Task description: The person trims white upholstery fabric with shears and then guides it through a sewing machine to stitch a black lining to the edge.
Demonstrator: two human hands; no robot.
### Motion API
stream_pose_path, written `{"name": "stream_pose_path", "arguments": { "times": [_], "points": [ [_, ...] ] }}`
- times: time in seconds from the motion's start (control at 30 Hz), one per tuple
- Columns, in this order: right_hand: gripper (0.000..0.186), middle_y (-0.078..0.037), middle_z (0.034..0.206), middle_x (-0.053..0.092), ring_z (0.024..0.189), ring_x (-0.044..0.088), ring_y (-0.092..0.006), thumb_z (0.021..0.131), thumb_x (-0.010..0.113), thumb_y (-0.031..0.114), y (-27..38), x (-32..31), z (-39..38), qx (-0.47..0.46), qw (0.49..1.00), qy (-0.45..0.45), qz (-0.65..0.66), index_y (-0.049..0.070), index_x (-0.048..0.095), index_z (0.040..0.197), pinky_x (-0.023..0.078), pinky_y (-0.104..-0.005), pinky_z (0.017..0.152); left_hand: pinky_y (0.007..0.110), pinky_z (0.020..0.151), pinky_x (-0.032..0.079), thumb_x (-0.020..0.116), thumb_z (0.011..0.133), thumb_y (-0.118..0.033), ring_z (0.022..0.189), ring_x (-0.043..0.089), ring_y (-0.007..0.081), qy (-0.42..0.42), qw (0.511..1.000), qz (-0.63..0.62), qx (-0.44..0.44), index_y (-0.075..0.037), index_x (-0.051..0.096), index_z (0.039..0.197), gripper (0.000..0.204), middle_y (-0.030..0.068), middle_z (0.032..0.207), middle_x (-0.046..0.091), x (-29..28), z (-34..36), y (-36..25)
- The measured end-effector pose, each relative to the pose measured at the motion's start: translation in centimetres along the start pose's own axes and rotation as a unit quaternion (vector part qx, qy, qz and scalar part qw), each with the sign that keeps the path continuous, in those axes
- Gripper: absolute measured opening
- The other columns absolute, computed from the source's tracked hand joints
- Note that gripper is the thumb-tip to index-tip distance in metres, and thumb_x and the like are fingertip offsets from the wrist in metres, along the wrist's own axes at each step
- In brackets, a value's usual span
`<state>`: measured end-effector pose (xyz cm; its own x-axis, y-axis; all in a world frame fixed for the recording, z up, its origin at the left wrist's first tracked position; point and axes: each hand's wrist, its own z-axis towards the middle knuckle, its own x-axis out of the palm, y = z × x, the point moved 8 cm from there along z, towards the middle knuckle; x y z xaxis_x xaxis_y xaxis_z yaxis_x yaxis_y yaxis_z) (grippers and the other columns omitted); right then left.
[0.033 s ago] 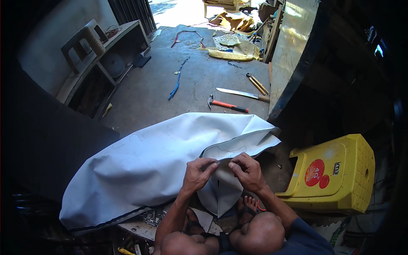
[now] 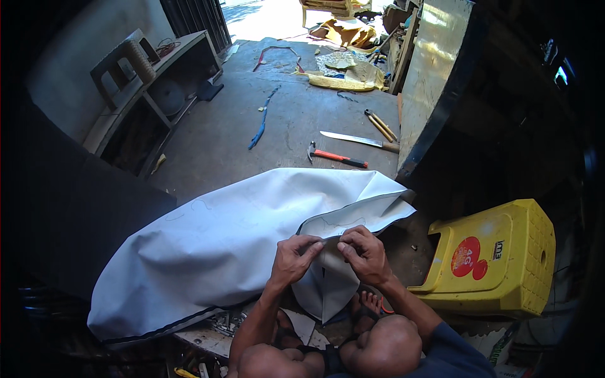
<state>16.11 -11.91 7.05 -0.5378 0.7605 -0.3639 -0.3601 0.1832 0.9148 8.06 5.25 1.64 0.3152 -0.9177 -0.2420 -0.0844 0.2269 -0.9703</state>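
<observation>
Across the lower middle, I see a white sheet [image 2: 208, 233] draped.
The left hand [image 2: 293, 259] pinches its edge; just beside, the right hand [image 2: 367, 255] does too. I notice almost no change, so this step seems still underway.

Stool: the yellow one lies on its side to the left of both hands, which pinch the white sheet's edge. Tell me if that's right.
Not quite: the side is wrong. The head view shows the yellow stool on its side to the right of both hands. The left hand and right hand do pinch the white sheet's edge.
</observation>
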Motion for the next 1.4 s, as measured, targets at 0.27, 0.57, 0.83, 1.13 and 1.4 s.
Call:
{"name": "stream_pose_path", "arguments": {
  "times": [0.27, 0.57, 0.83, 1.13, 1.4],
  "points": [
    [0.023, -0.016, 0.098, 0.072, 0.074, 0.071, -0.0243, 0.098, 0.074, 0.021, 1.6, -0.9, 0.4, -0.083, 0.99, -0.102, -0.055, -0.001, 0.068, 0.098, 0.056, -0.0348, 0.069, 0.031, 0.085, 0.054, 0.07, 0.101, -0.019, 0.092, 0.067, 0.0171, -0.006, 0.998, -0.019, -0.067, 0.004, 0.076, 0.112, 0.026, 0.0106, 0.1, 0.072, 0.5, 0.2, 0.2],
    [0.032, -0.016, 0.082, 0.072, 0.071, 0.073, -0.0287, 0.094, 0.078, 0.032, -0.4, 1.9, -0.6, 0.036, 0.996, 0.011, -0.075, 0.001, 0.071, 0.095, 0.056, -0.039, 0.066, 0.031, 0.084, 0.052, 0.069, 0.102, -0.021, 0.09, 0.064, 0.0169, 0.026, 0.999, -0.024, -0.038, 0.003, 0.076, 0.106, 0.026, 0.0083, 0.094, 0.068, 1.0, 0.1, 0.1],
    [0.017, -0.014, 0.082, 0.07, 0.071, 0.07, -0.0247, 0.095, 0.069, 0.016, -2.8, 1.3, -1.5, 0.162, 0.985, 0.039, 0.048, -0.001, 0.071, 0.098, 0.054, -0.036, 0.068, 0.033, 0.082, 0.049, 0.07, 0.1, -0.025, 0.087, 0.062, 0.018, -0.012, 0.997, 0.021, -0.071, 0.001, 0.076, 0.103, 0.027, 0.0091, 0.091, 0.066, 0.2, -0.1, 0.4],
    [0.016, 0.001, 0.084, 0.061, 0.071, 0.055, -0.006, 0.107, 0.055, 0.016, -3.8, 3.4, -0.9, 0.138, 0.962, 0.109, 0.211, 0.003, 0.064, 0.104, 0.045, -0.0245, 0.06, 0.033, 0.081, 0.05, 0.068, 0.101, -0.024, 0.086, 0.063, 0.0181, -0.02, 0.997, 0.048, -0.066, 0.001, 0.075, 0.103, 0.026, 0.01, 0.09, 0.069, 0.7, 0.3, 0.7],
    [0.015, -0.003, 0.082, 0.061, 0.063, 0.06, -0.0087, 0.102, 0.062, 0.017, -5.3, -1.6, -1.6, 0.171, 0.962, -0.017, 0.21, 0.003, 0.061, 0.096, 0.046, -0.0247, 0.052, 0.027, 0.072, 0.045, 0.061, 0.107, -0.024, 0.077, 0.053, 0.0086, -0.123, 0.99, 0.007, -0.062, 0.0, 0.07, 0.096, 0.028, -0.0022, 0.08, 0.063, -3.1, 1.2, 4.2]
  ]
}}
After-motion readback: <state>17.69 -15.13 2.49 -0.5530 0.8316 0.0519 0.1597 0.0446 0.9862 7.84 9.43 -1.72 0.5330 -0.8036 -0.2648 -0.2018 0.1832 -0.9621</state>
